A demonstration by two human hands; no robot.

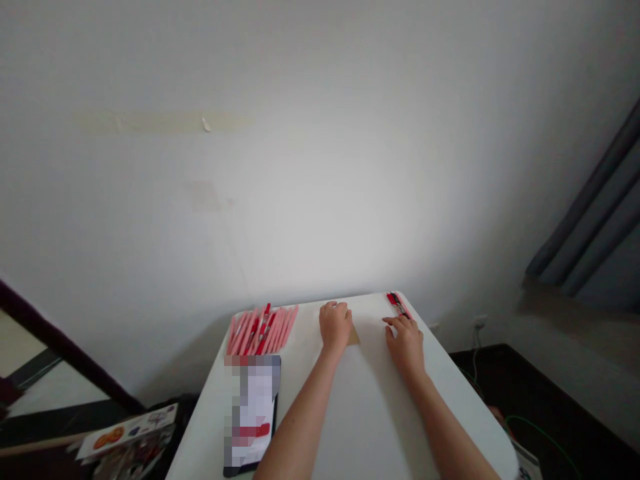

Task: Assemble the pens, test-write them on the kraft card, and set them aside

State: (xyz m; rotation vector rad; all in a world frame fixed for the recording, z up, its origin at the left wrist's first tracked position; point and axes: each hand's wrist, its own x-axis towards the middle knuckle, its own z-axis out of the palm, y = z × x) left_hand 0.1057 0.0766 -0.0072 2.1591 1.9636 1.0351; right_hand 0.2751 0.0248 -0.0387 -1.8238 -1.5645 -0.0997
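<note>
On the white table (pixel 350 413), my left hand (pixel 336 325) has its fingers bent and close together over a small flat tan piece, perhaps card (pixel 353 336), part of which shows beside the palm. The fingertips are partly hidden. My right hand (pixel 406 341) is over the right side of the table, thumb and fingers apart. Just beyond its fingers lie a few red and pink pens (pixel 399 304) at the far right corner; whether the fingers touch them I cannot tell. A row of many pink and red pens (pixel 263 330) is spread at the far left corner.
A phone or tablet (pixel 253 413) with a blurred screen lies on the table's left side. A white wall (pixel 320 167) stands behind the table. Left below is a box with printed pictures (pixel 130 430); a grey curtain (pixel 595 227) hangs at right, with a green cable (pixel 540 440) on the floor.
</note>
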